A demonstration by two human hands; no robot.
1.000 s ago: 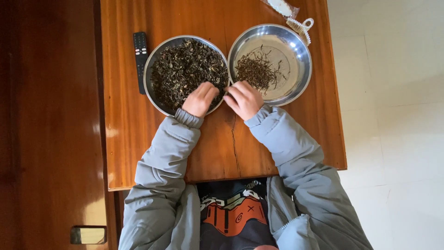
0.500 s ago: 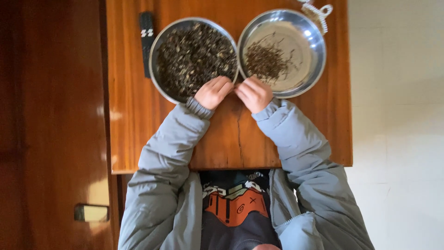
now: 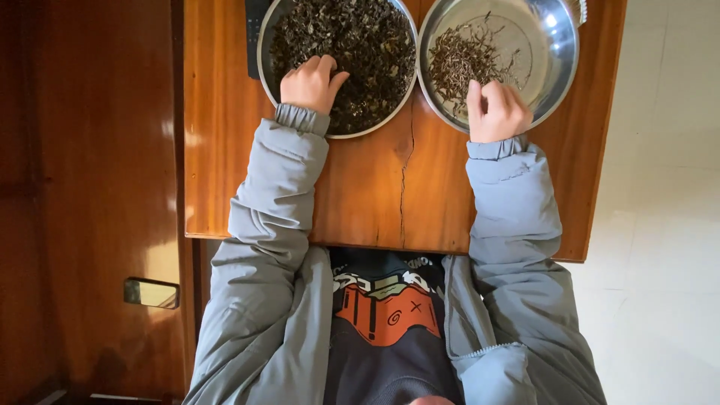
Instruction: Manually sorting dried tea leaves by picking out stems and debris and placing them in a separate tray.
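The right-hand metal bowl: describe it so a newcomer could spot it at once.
On the wooden table, two round metal bowls sit side by side at the far edge. It is the right bowl, under the right hand. Its shiny bottom shows around a small heap of thin stems, unlike the leaf-filled left bowl.

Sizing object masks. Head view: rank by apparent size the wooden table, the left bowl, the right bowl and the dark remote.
1. wooden table, largest by far.
2-3. left bowl and right bowl: look about alike, both cut off by the top edge, so not ranked.
4. dark remote, smallest; mostly hidden behind the left bowl and cropped.
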